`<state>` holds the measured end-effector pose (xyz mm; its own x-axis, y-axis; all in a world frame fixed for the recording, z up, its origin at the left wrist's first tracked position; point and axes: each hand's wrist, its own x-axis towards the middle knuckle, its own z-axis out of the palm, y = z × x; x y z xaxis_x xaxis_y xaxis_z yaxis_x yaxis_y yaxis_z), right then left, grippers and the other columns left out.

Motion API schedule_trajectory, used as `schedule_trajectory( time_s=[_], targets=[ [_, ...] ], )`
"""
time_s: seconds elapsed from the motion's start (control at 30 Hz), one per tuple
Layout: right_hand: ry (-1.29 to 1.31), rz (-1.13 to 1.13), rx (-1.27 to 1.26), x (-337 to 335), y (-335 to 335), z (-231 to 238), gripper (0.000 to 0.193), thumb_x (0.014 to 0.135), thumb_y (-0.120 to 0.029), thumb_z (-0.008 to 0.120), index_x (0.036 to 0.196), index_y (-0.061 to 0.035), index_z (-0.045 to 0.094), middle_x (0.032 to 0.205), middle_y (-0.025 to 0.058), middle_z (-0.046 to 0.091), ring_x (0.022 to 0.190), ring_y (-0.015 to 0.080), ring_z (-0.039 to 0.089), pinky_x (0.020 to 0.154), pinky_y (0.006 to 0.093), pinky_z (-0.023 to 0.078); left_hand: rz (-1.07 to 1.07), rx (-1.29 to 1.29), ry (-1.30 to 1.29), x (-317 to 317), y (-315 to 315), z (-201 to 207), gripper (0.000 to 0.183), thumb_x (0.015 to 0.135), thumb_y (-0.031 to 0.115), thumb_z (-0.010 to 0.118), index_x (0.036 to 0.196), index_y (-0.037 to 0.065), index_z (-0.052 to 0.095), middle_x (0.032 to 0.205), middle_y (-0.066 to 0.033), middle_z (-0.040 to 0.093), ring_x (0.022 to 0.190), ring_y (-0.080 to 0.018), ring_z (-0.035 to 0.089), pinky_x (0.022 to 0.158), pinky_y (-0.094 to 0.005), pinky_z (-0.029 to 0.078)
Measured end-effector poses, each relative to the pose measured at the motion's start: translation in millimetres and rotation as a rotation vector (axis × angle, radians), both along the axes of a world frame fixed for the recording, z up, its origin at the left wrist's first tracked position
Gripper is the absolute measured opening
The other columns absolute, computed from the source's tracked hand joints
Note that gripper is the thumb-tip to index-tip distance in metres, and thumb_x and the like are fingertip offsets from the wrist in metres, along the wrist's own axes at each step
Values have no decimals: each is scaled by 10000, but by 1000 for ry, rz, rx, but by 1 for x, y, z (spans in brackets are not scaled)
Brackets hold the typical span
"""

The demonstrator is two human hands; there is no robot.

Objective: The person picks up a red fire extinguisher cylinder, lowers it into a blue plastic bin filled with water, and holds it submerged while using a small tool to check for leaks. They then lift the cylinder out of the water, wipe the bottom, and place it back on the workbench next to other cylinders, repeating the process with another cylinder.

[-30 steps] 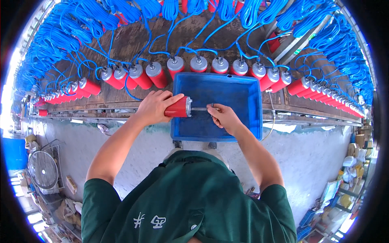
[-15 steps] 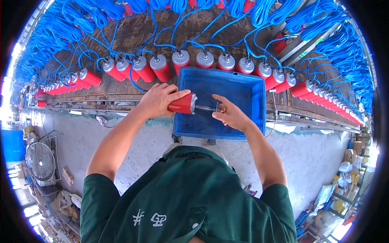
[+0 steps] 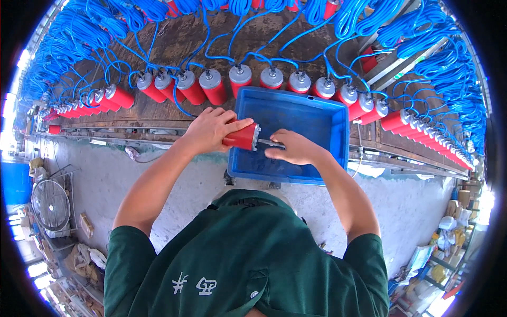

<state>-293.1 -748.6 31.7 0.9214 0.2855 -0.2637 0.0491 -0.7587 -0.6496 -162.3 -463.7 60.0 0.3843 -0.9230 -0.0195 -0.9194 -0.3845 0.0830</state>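
Note:
My left hand (image 3: 215,130) is wrapped round a red cylinder (image 3: 240,137) with a metal end, lying on its side over the left part of a blue plastic bin (image 3: 338,105). A thin metal rod (image 3: 268,142) reaches from that end toward my right hand (image 3: 296,147). The thumb and fingers of my right hand close on the rod's outer end. Whether the rod is part of the cylinder or a separate piece, I cannot tell. My palm hides most of the cylinder's left end.
A row of red cylinders (image 3: 213,87) with grey caps stands along the workbench (image 3: 153,58) behind the bin. Blue cables (image 3: 253,57) run from their caps to coiled bundles (image 3: 346,18) at the back. A round fan (image 3: 51,206) stands on the floor at left.
My right hand has moved slightly left, and its raised index finger has come down to the rod. My left hand still holds the cylinder. The whole view has shifted slightly.

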Motion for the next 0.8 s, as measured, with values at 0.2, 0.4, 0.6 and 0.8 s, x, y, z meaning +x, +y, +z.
schedule_trajectory(
  time_s=[0.2,0.4,0.6,0.8],
  targets=[
    [234,54,-48,32,4,0,361,1045,-363,652,1064,-17,752,1058,205,745,1037,403,699,927,508,523,-40,48,-23,-1,-2,4,1011,692,360,913,1596,383,461,1307,-31,622,1208,-278,620,1068,-504,488],
    [160,-40,-38,29,13,2,232,990,-249,727,1036,-23,750,1043,202,755,1040,391,709,880,489,542,-13,35,-18,-1,-1,2,1025,699,365,904,1611,390,438,1305,-31,621,1208,-267,621,1061,-488,487],
    [465,33,-48,47,15,16,273,986,-269,729,1051,-5,702,1013,194,763,992,387,726,863,487,552,-23,65,-46,-2,0,2,1042,700,384,905,1622,393,419,1293,-32,614,1209,-269,620,1058,-490,485],
    [233,67,-102,41,20,3,321,1040,-297,642,1004,16,703,992,167,772,936,341,738,848,457,558,-28,64,-42,-3,0,4,1049,704,391,907,1628,390,410,1308,-43,610,1223,-276,610,1061,-489,477]
  ],
)
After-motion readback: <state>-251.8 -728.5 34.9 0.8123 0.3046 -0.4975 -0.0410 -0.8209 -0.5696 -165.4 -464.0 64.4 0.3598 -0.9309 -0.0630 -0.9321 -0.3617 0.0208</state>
